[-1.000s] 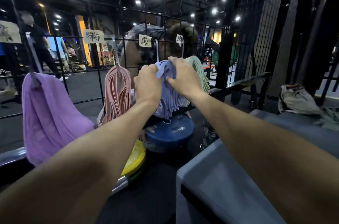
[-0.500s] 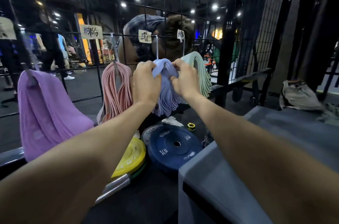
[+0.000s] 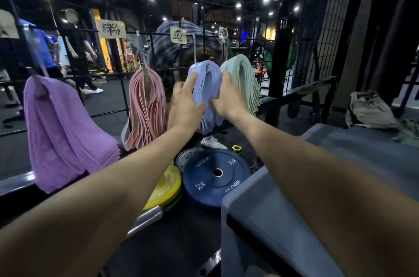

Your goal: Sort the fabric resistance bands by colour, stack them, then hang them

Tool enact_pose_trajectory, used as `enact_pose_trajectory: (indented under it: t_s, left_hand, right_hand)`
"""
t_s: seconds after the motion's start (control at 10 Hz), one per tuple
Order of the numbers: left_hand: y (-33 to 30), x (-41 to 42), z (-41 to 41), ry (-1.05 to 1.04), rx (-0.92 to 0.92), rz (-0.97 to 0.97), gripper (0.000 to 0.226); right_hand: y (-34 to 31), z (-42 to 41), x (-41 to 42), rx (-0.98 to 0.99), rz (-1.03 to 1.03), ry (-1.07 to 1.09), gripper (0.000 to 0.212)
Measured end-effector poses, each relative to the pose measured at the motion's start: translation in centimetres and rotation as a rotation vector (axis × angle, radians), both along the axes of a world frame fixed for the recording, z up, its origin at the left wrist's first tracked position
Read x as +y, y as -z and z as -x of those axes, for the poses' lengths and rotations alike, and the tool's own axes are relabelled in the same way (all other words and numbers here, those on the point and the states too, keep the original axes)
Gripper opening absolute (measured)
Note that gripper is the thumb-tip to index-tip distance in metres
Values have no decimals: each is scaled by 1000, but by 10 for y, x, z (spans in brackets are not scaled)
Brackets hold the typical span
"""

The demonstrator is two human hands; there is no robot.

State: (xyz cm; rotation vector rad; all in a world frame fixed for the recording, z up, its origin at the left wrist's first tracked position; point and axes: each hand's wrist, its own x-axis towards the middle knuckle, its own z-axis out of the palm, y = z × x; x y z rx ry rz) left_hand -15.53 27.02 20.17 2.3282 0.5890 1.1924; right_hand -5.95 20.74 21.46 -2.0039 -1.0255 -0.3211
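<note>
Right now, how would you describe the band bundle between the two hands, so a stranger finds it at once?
On the black wire grid, four bundles hang in a row. It is third from the left, the periwinkle blue bundle, between pink and pale green.

Four band bundles hang from hooks on the black wire grid (image 3: 127, 97): purple (image 3: 61, 131), pink (image 3: 147, 109), lavender (image 3: 207, 91), mint (image 3: 246, 81). Paper labels (image 3: 111, 29) are stuck on the grid above them.

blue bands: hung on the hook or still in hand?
Hung: blue bands drape over the hook, both hands pressing their sides.

Matt cloth bands (image 3: 205, 86); metal grid (image 3: 122, 95).
</note>
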Motion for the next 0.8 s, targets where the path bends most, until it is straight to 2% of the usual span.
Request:
enact_pose_trajectory:
  t_s: [0.1, 0.2, 0.3, 0.5, 0.8]
  left_hand:
    - [-3, 3, 4, -27, -18, 7, 74]
    - [-2, 1, 4, -81, -18, -39, 73]
    - [3, -3, -2, -54, -17, -41, 73]
    - [5, 0, -9, 3, -57, -37, 54]
    - [-7, -7, -6, -58, -114, -73, 51]
  right_hand:
    - [0, -2, -12, -155, 110, 107, 31]
    - [-4, -7, -24, -261, 154, 146, 21]
    - [-2, -8, -17, -188, 163, 93, 23]
    - [-1, -10, -3, -14, 112, -50, 29]
    - [2, -13, -20, 22, 82, -82, 26]
